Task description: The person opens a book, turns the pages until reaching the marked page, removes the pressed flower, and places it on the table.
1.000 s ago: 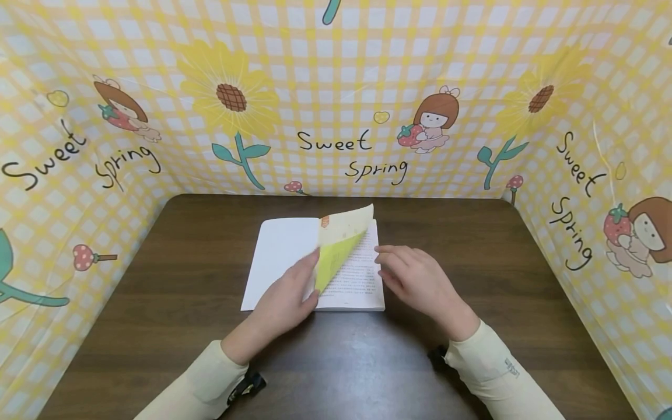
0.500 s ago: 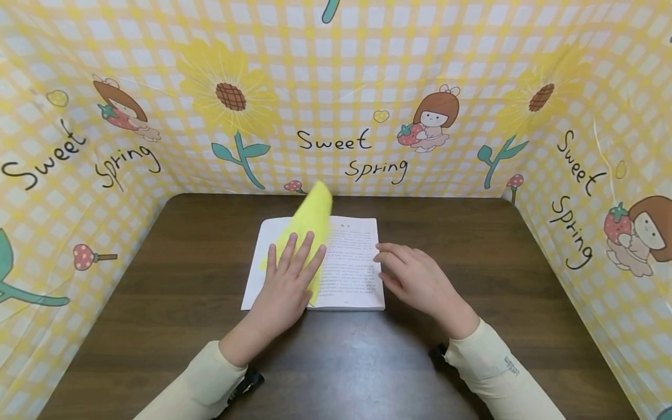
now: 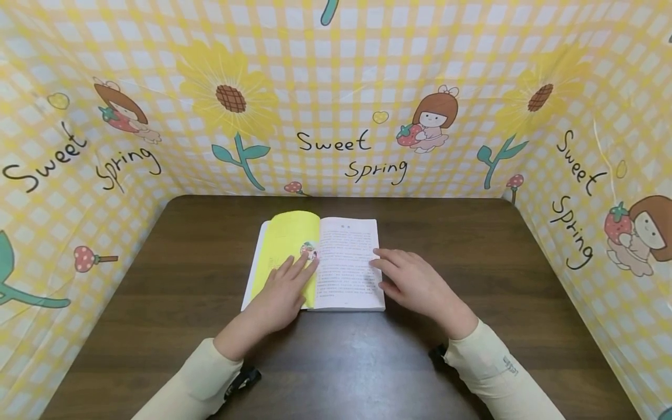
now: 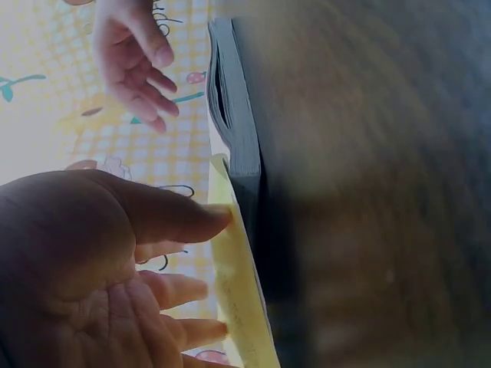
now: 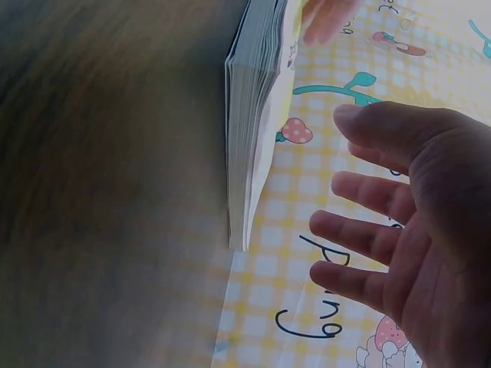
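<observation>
An open book (image 3: pixel 353 280) lies on the table, with a bright yellow leaf (image 3: pixel 286 239) covering most of its left side and a printed white page on its right. My left hand (image 3: pixel 280 294) rests on the lower part of the yellow leaf, fingers spread; in the left wrist view its thumb (image 4: pixel 180 215) touches the leaf. At the book's right edge is my right hand (image 3: pixel 415 286), fingers extended. In the right wrist view those fingers (image 5: pixel 357 238) stand apart from the page block (image 5: pixel 253 130) and hold nothing.
The brown wooden table (image 3: pixel 336 361) stretches around the book. A yellow checked cloth (image 3: pixel 336 76) with printed flowers and figures stands up behind the table and along both sides. Dark straps (image 3: pixel 242 382) sit at the cuffs.
The yellow leaf has turned over from right to left and now lies on the left side, uncovering the printed page. My left hand moved with it and spread out; the right hand barely shifted.
</observation>
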Demonstrator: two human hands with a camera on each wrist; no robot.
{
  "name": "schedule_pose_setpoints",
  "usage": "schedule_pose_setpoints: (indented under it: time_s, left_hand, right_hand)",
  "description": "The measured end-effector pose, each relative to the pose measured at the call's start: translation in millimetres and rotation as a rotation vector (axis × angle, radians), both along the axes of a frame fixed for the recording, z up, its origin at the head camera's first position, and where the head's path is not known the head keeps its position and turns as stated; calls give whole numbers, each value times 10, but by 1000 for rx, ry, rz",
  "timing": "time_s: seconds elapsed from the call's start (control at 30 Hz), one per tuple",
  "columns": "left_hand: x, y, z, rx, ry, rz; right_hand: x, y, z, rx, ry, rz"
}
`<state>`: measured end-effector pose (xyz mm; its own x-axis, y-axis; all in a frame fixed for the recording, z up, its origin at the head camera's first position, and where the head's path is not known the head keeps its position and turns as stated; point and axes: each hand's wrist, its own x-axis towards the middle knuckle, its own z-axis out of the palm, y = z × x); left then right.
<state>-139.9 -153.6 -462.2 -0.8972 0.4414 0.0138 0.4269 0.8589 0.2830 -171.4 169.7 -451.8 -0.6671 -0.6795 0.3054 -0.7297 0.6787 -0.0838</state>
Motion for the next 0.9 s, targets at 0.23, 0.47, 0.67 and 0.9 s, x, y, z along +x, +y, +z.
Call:
schedule_pose_setpoints:
  time_s: [0.23, 0.47, 0.67, 0.9]
  left_hand:
    - [-15, -62, 6, 14, -139, 16]
    - [-33, -75, -31, 1, -179, 14]
    - [-51, -85, -71, -14, -176, 22]
    - [-47, -91, -57, -8, -177, 30]
  right_hand:
    - [16, -19, -54, 68, -69, 38]
    - [41, -27, -87, 126, -170, 65]
    - [59, -41, -106, 152, -276, 72]
    - [65, -43, -126, 160, -305, 75]
